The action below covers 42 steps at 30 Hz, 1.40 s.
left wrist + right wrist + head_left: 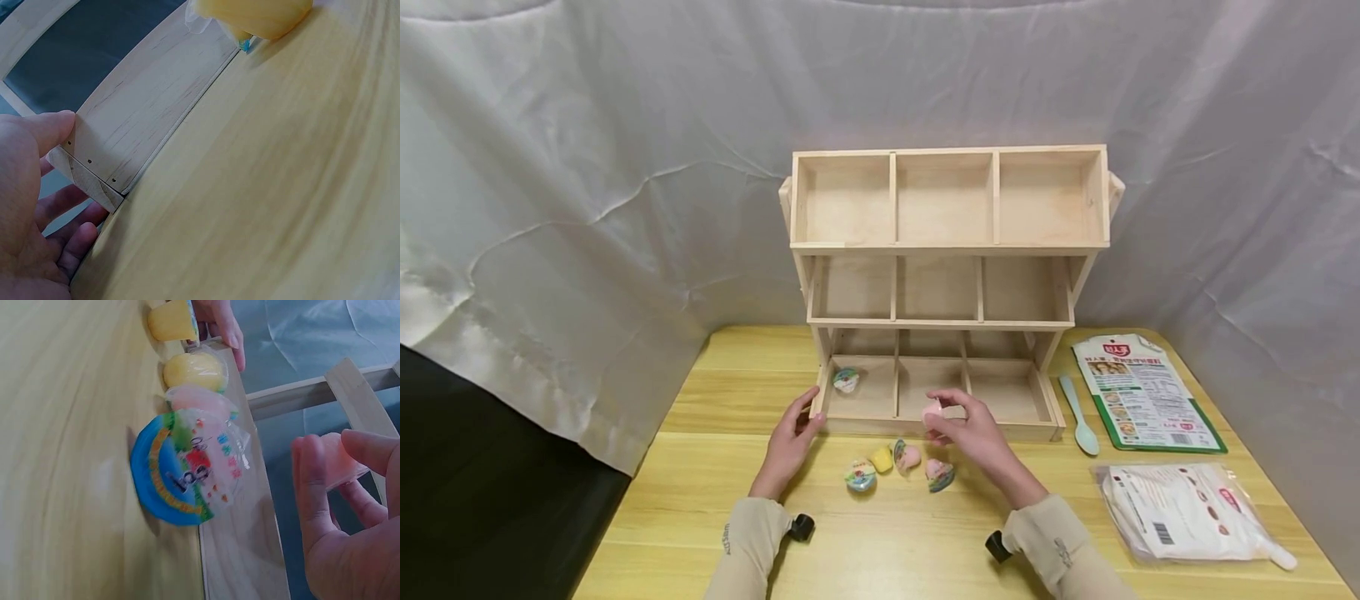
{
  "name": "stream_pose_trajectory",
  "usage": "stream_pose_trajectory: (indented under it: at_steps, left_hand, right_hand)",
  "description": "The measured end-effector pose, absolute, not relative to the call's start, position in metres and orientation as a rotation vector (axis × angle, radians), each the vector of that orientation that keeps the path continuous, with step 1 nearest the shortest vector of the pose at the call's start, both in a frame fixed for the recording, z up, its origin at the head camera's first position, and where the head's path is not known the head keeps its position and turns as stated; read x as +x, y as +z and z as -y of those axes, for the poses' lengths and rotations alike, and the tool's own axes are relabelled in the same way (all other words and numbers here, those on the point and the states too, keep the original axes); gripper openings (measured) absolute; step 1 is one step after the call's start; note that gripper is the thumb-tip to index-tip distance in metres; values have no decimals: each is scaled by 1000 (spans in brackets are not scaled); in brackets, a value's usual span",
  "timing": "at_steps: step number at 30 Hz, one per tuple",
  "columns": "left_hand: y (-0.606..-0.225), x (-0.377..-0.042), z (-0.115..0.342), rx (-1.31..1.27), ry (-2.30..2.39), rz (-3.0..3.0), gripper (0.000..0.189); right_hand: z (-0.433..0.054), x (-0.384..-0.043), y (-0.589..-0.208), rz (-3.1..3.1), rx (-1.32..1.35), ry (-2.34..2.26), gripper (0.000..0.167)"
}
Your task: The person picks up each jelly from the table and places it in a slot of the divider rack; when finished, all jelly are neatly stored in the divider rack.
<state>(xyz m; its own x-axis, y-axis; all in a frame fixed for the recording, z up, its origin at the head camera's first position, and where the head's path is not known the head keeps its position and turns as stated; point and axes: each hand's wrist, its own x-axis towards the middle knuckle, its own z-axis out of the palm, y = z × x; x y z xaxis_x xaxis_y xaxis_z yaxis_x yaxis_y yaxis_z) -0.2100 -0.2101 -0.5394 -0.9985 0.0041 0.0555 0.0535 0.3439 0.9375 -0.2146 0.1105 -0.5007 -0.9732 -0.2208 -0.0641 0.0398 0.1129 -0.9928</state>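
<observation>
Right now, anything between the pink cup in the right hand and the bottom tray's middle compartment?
Nothing visible. The right hand holds the pink cup by the middle compartment's open top, near the front board; the loose cups lie on the table before the tray, seemingly off that path.
</observation>
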Motion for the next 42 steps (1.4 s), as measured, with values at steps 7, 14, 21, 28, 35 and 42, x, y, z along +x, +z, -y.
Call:
stream_pose_trajectory:
  at_steps: [7, 14, 21, 28, 35, 42]
  left_hand:
    - [-537, -208, 210, -72, -1774, 2538, 54]
    - [-552, -218, 213, -60, -1762, 2548, 55]
    - [-576, -228, 217, -42, -1740, 2521, 54]
    - [-577, -226, 218, -45, -1768, 2520, 54]
    - [-575, -225, 217, -38, -1775, 2532, 53]
    - [-576, -225, 217, -47, -1748, 2524, 54]
  right_hand:
    - [-103, -221, -501, -2152, -225, -2012, 43]
    - [-94, -226, -500, -2114, -275, -2022, 47]
    - [-82, -232, -493, -2136, -324, -2032, 45]
    - [-71, -239, -495, -2209, -320, -2039, 44]
    - [-65, -246, -499, -2395, -369, -1874, 44]
    - [-58, -252, -498, -2481, -362, -1823, 47]
